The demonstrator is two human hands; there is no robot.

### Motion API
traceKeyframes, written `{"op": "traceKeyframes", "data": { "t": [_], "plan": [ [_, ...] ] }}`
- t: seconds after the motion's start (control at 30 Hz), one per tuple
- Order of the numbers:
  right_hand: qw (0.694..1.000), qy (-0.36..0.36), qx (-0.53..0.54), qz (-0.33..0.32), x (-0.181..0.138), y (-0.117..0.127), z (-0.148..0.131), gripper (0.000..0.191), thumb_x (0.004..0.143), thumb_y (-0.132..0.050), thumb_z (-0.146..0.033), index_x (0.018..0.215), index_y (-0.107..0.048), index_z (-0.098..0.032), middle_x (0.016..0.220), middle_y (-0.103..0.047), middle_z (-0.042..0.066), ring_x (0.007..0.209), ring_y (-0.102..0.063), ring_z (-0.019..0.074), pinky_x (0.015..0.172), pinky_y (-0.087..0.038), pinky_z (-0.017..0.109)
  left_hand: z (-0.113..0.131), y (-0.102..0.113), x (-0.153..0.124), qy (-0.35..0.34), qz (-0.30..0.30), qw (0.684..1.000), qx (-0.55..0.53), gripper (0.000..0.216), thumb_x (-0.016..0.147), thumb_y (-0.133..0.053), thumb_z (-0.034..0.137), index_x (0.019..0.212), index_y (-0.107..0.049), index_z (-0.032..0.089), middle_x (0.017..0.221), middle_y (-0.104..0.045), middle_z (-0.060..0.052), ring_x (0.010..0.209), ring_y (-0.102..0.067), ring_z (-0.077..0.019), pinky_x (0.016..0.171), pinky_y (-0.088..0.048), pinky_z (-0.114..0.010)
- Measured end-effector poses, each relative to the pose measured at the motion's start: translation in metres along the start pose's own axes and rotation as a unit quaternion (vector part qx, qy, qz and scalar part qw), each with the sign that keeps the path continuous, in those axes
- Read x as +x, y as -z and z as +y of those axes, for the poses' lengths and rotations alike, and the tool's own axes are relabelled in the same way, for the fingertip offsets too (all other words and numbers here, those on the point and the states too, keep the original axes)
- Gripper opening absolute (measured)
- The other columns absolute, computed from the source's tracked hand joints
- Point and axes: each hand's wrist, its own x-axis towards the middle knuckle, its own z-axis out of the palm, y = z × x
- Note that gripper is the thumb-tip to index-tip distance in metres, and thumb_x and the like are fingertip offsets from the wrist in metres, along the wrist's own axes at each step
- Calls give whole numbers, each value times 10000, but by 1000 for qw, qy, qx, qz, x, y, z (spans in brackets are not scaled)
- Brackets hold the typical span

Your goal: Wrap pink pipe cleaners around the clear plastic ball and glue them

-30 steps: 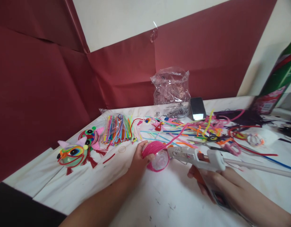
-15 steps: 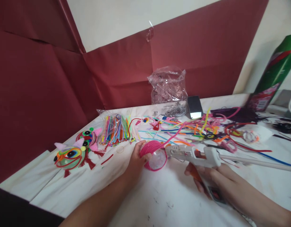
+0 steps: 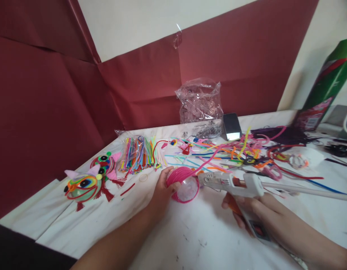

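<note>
My left hand [image 3: 165,188] is closed round the left side of a clear plastic ball [image 3: 188,189], its thumb on the front. Pink pipe cleaner [image 3: 180,174] is coiled over the ball's upper part and rim, and a loose end runs up to the right. In my right hand [image 3: 255,210] is a white hot glue gun [image 3: 232,183], fingers round the handle by the orange trigger. Its nozzle points left at the ball's right edge; whether the tip touches cannot be made out. A long glue stick [image 3: 303,190] sticks out behind the gun.
Two decorated ball figures [image 3: 85,187] with red tassels stand at the left. Behind the ball lie a bundle of coloured pipe cleaners [image 3: 141,153] and a tangle of loose ones [image 3: 255,150]. A clear bag [image 3: 200,101], a dark box [image 3: 231,126] and a green package [image 3: 322,86] stand at the back.
Both hands, the ball and the glue gun hold nearly the same places. The view has shifted very slightly.
</note>
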Motion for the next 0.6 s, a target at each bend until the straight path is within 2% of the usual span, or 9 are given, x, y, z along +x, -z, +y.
{"op": "traceKeyframes", "data": {
  "t": [0.17,0.27,0.37,0.47,0.6],
  "plan": [
    [1000,-7,3,-9,-1,-2,-3,433,835,-352,-464,567,-564,-197,535,-506,-1,504,-438,136,492,-358,248,1,0,0,-5,9,1000,24,498,648,-672,235,1122,-519,217,1026,-606,-32,890,-561,-190,764,-434,-280],
    [1000,8,-2,-26,-2,-5,-5,410,833,-357,-447,584,-567,-197,539,-500,-8,505,-440,137,496,-364,249,-1,1,0,-13,7,999,30,538,643,-693,289,1145,-510,220,1096,-595,-52,964,-556,-219,813,-432,-306],
    [999,22,-20,-14,-4,-6,-3,401,829,-364,-450,605,-580,-197,556,-504,1,541,-466,151,526,-382,255,-2,1,0,-11,10,999,30,560,637,-711,296,1153,-507,225,1149,-580,-59,1010,-551,-230,845,-426,-314],
    [999,15,-41,11,-5,-7,0,457,835,-342,-503,606,-590,-194,566,-512,15,545,-462,153,535,-383,261,-1,-1,-1,-5,3,1000,17,566,627,-718,286,1148,-505,221,1112,-596,-54,964,-571,-220,829,-434,-313],
    [999,15,-30,0,-8,-12,-1,490,824,-333,-548,528,-521,-207,549,-516,20,527,-456,151,504,-378,259,4,-6,-3,-5,6,1000,4,565,622,-704,287,1143,-504,200,1065,-615,-58,924,-586,-220,803,-446,-314]
  ]
}}
